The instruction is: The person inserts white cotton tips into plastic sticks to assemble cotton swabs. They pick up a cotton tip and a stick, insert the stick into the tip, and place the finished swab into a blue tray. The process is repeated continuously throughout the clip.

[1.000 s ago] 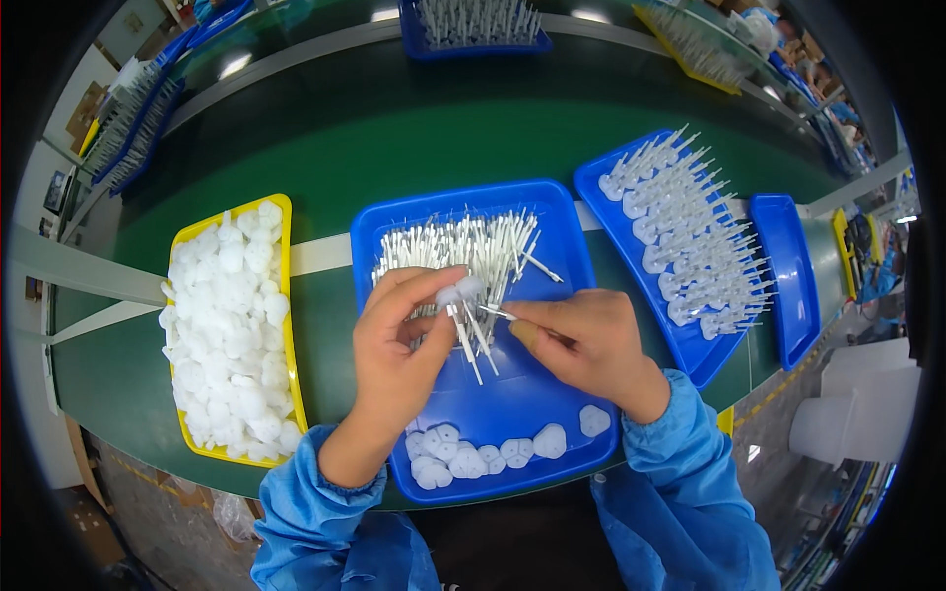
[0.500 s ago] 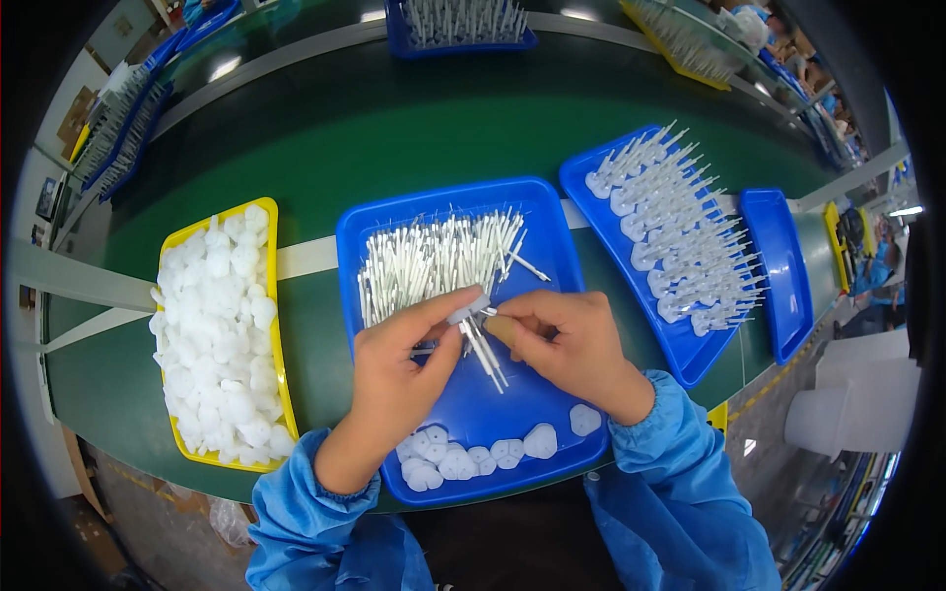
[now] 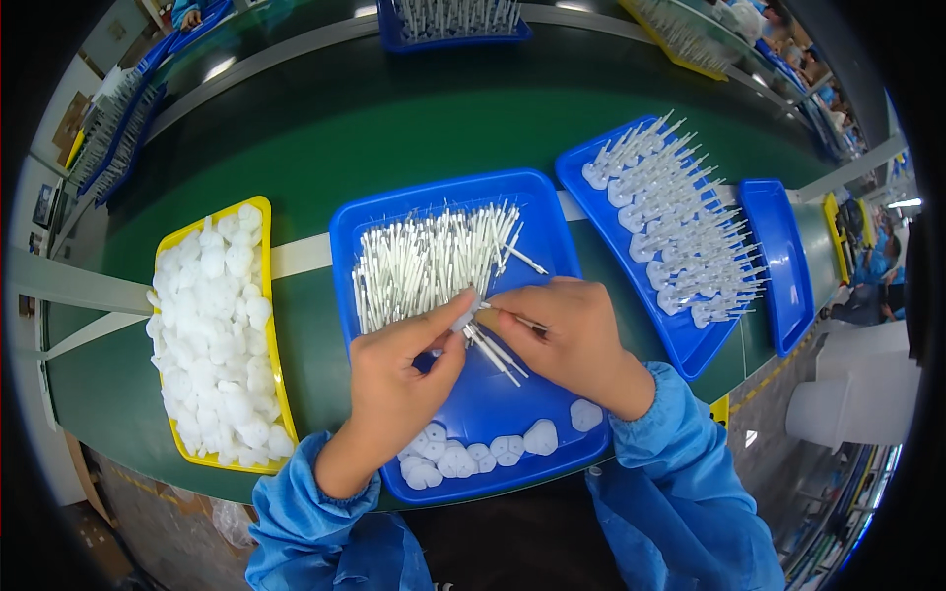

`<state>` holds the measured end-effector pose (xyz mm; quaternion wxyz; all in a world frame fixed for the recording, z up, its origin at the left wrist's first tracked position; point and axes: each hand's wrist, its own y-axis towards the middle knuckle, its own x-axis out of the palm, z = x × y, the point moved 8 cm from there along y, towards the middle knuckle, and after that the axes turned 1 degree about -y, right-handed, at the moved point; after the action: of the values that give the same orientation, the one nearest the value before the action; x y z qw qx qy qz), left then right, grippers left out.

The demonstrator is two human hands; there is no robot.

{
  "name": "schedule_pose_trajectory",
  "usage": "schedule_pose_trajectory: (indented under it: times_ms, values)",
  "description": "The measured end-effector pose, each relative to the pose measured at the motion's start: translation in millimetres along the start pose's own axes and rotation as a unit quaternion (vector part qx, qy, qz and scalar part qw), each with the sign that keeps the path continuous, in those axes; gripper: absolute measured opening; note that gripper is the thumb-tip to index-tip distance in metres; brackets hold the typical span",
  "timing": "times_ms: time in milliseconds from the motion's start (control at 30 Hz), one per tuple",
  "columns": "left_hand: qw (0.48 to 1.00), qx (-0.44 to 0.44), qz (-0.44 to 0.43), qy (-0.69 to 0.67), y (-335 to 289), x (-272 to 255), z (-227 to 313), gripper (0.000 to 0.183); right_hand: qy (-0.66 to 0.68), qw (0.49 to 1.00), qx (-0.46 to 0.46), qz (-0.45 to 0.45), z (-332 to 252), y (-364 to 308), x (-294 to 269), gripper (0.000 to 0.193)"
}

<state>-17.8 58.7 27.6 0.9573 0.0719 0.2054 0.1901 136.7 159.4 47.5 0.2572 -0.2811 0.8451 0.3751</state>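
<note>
Above the blue tray (image 3: 562, 251) in front of me, my left hand (image 3: 399, 360) pinches a small white plastic disc (image 3: 467, 316) between thumb and fingers. Several thin white rods (image 3: 501, 360) stick out from the disc's underside, pointing toward the near right. My right hand (image 3: 567, 325) is closed, its fingertips at the disc's edge, pinching a thin white rod (image 3: 532, 323). The fingers partly hide where rod and disc meet. Many similar loose rods (image 3: 424, 261) lie heaped at the tray's far side, and several flat white discs (image 3: 456, 460) rest along its near edge.
On the left, a yellow tray (image 3: 266, 325) is heaped with white plastic pieces (image 3: 212, 345). To the right, a blue tray (image 3: 690, 360) carries rows of discs with upright rods (image 3: 680, 227), beside another blue tray (image 3: 777, 266). More filled trays (image 3: 453, 39) stand across the green table (image 3: 394, 118).
The rods under the disc have swung to the right as the disc tilted. My right hand has risen slightly and turned, and a rod now shows across its fingers.
</note>
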Motion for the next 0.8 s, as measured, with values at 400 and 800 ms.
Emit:
schedule_pose_trajectory:
  times_ms: [400,800]
  values:
    - [0.968,-0.092,-0.044,-0.231,5.4,9.0,-17.1,0.044,-0.099,0.993,-0.062,0.006,-18.9,2.1,-10.1,0.024]
    - [0.996,0.067,-0.028,-0.060,10.5,-1.0,8.4,0.059,-0.060,0.993,-0.105,-0.006,-25.0,-1.2,-15.5,0.050]
